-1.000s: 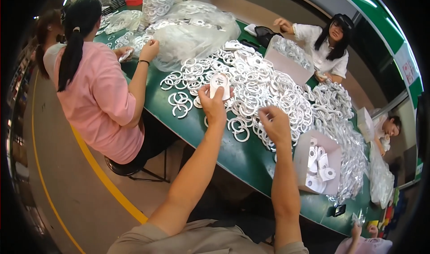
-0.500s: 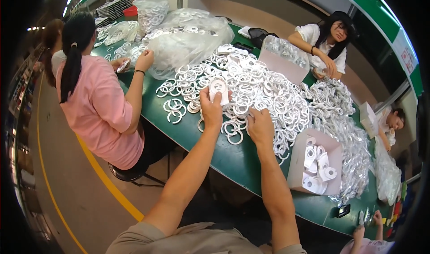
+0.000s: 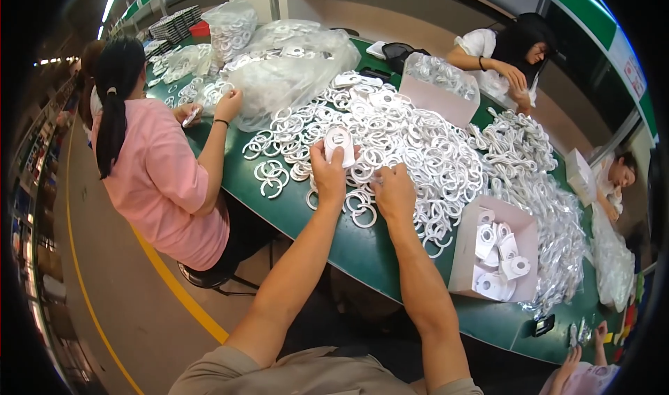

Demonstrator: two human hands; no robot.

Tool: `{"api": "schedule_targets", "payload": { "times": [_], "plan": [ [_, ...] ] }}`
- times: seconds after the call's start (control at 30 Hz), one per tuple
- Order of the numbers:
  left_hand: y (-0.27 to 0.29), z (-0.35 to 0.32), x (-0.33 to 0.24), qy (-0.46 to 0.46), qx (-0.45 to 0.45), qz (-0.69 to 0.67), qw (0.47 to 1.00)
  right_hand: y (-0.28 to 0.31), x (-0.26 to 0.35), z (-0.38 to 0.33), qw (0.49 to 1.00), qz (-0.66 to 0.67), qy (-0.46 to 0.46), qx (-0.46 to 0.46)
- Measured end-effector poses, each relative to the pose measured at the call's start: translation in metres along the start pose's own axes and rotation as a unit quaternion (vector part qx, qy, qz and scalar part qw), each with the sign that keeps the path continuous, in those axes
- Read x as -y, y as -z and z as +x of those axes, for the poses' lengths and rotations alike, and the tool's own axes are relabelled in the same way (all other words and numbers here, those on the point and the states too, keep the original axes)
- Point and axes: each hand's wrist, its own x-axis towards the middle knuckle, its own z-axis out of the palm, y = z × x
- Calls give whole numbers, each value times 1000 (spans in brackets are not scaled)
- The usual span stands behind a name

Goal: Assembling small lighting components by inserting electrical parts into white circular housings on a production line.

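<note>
My left hand (image 3: 330, 172) is closed around a flat white plastic piece (image 3: 339, 143) with a rounded end and a circular part in its face. The thumb lies across its front. Just to the right, my right hand (image 3: 394, 191) is closed, its fingertips pinched together over the near edge of the pile. What those fingers hold, if anything, is too small to make out. Beneath and beyond both hands spreads a large heap of white open rings (image 3: 435, 151). A few loose rings (image 3: 362, 208) lie on the green table (image 3: 369, 256) between my forearms.
An open box (image 3: 460, 266) with several white pieces stands right of my right forearm. Beside it lie bundled white cables (image 3: 519, 144) and clear plastic bags. Large filled bags (image 3: 300, 67) sit at the back left. A person in pink (image 3: 160, 172) works at my left; others sit across and right.
My right hand has moved left along the pile, closer to my left hand. The left hand keeps hold of the white piece. The view has shifted slightly.
</note>
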Motion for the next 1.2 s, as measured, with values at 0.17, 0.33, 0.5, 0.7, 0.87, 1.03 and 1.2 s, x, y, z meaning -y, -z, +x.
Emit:
{"api": "schedule_targets", "payload": {
  "times": [0.17, 0.33, 0.5, 0.7, 0.87, 1.03, 1.2],
  "plan": [
    [5, 1, 4, -38, 9, 52, 998, 7, -9, 0, 998, 59, -6, -11],
    [1, -3, 2, -47, 24, 49, 997, 2, -10, -3, 999, 18, 33, -30],
    [1, -5, 1, -51, 24, 51, 997, 6, -12, -3, 999, 14, 28, -16],
    [2, -4, 5, -78, 49, 70, 993, 14, -21, -1, 996, 53, 42, -55],
    [1, -9, 3, -81, 67, 73, 992, 35, -7, 3, 969, 203, 13, -137],
    [-7, -23, -15, 20, 180, 158, 971, 45, 10, -1, 964, 214, 55, -148],
    [4, -18, -3, -51, 259, 283, 922, 35, 14, 0, 968, 211, 55, -122]
  ]
}}
